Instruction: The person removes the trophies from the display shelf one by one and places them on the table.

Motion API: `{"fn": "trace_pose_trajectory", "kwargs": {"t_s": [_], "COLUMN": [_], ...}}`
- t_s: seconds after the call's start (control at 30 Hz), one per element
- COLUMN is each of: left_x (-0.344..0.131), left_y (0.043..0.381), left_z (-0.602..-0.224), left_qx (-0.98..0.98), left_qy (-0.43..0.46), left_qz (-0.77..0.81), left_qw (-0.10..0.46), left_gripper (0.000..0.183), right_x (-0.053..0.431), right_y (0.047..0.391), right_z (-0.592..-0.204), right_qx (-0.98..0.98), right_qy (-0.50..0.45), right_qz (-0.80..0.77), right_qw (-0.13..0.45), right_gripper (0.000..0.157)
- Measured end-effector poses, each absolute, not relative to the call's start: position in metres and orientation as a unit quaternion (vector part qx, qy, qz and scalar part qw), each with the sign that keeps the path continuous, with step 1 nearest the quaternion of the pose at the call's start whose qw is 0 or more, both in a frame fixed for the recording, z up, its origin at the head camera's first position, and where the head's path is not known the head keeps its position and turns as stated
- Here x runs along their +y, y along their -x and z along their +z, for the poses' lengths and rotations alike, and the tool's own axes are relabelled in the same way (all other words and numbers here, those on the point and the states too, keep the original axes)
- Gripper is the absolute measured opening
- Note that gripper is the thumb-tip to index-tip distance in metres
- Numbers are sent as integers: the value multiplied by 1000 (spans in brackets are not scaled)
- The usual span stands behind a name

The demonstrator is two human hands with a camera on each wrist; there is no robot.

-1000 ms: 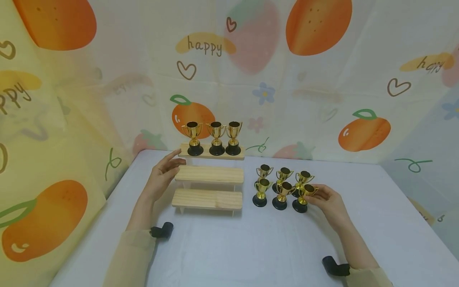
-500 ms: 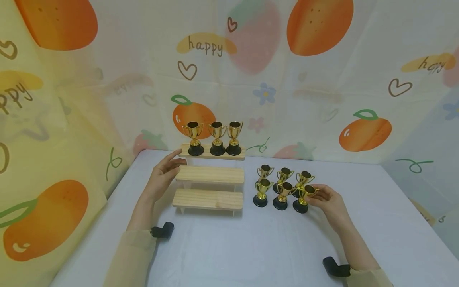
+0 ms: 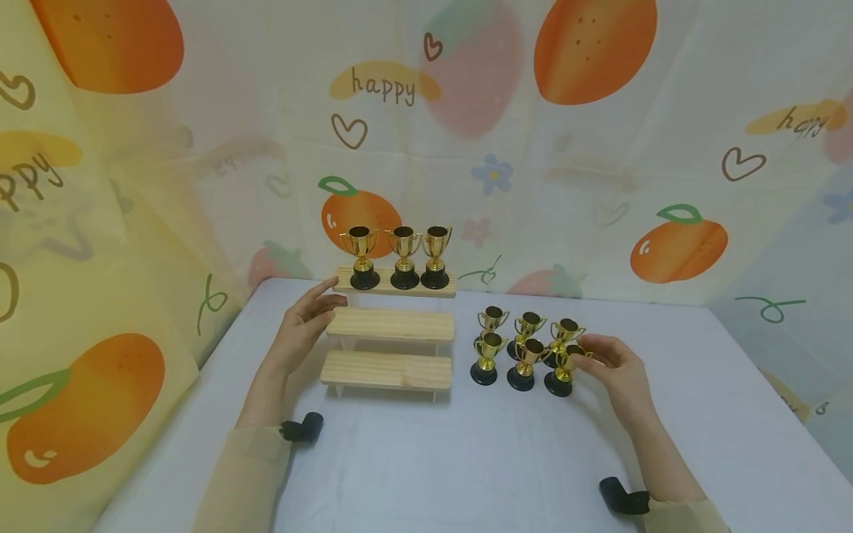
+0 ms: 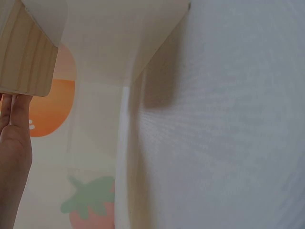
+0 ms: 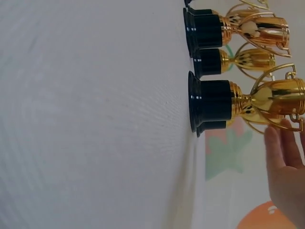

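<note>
Three shelves (image 3: 389, 324), three trophies (image 3: 404, 252) on far one; six trophies (image 3: 529, 357) on table (image 3: 400, 459) at right, two rows of three. Left hand (image 3: 300, 333): fingers extended, touching far shelf (image 3: 393, 292). Right hand (image 3: 620, 370): fingers part-bent at near-right trophy (image 3: 563, 370), hold undeterminable.

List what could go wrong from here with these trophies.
The right hand is at the upper part of the front right trophy, so lifting it carelessly could knock the back right trophy close behind it.

The left hand touches the left end of the top shelf; a push there might shift the shelf and topple the three trophies standing on it.
</note>
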State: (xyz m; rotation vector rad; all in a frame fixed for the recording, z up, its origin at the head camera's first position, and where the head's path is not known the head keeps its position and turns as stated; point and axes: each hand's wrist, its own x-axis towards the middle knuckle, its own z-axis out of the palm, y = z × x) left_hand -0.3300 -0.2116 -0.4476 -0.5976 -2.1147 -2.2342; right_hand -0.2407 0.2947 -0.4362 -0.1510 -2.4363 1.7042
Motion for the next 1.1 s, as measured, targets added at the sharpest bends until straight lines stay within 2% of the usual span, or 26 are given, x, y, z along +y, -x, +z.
{"fn": "trace_pose_trajectory", "kwargs": {"t_s": [0.23,0.53,0.83,1.1], "left_x": [-211,-212,-212,-211], "left_y": [330,330,330,330], "left_z": [-448,-449,-447,-448], "left_qx": [-673,-669,-675,-675], "left_qy": [193,195,190,190], "left_qz": [-714,-717,-713,-713], "left_qw": [5,3,4,8], "left_gripper": [54,54,55,55], "right_x": [290,271,239,205], "right_y": [246,257,271,284], "right_z": [-425,-400,-381,-365], "right_qx": [-788,-767,-771,-756], "right_qy": [55,38,-8,-45], "right_qz": [595,614,609,636], "right_qw": [146,185,185,151], "right_gripper": [46,44,45,47]}}
